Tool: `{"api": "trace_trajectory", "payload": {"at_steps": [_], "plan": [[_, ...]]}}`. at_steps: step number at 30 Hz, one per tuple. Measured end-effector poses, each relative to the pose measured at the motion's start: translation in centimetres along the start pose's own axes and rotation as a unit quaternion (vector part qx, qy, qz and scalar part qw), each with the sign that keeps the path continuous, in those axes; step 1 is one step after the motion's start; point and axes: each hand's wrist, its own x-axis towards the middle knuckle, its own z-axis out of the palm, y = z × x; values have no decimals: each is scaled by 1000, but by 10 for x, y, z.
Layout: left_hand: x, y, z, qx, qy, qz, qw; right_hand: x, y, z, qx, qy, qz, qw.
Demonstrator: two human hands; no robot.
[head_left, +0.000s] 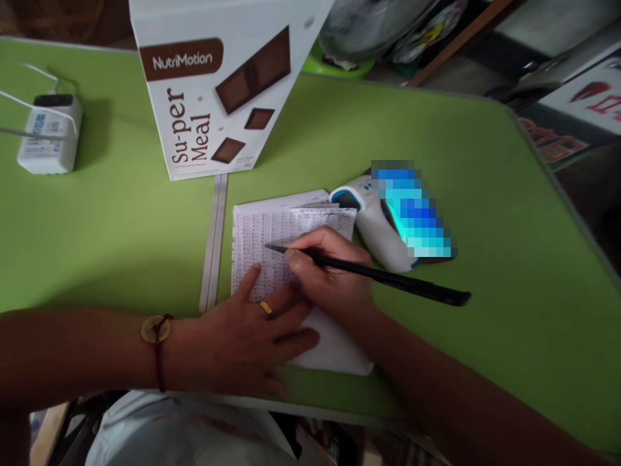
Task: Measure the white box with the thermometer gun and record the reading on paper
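Note:
A small paper pad (247, 226) covered in rows of dense handwriting lies on the green table. My right hand (334, 272) rests on its right side, fingers pinched round a long black pen (402, 281). The pen's tip points left and is at the written rows; whether it touches the paper I cannot tell. Fingers spread, my left hand (257, 330) lies flat across the lower part of the pad, with a gold ring on one finger. Part of the writing is hidden beneath both hands.
A white NutriMotion box (194, 116) stands beyond the pad. Left of the pad lies a metal strip (213, 246). A white and grey device (383, 233) with a blurred-out screen sits to the right. The white power adapter (51, 136) with cables is far left on the green table (485, 194).

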Motion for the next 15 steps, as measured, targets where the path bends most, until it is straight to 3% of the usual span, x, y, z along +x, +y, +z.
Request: {"api": "trace_trajectory", "payload": {"at_steps": [15], "plan": [[5, 2, -5, 20, -5, 3, 1000, 3, -1, -2, 39, -7, -11, 999]]}}
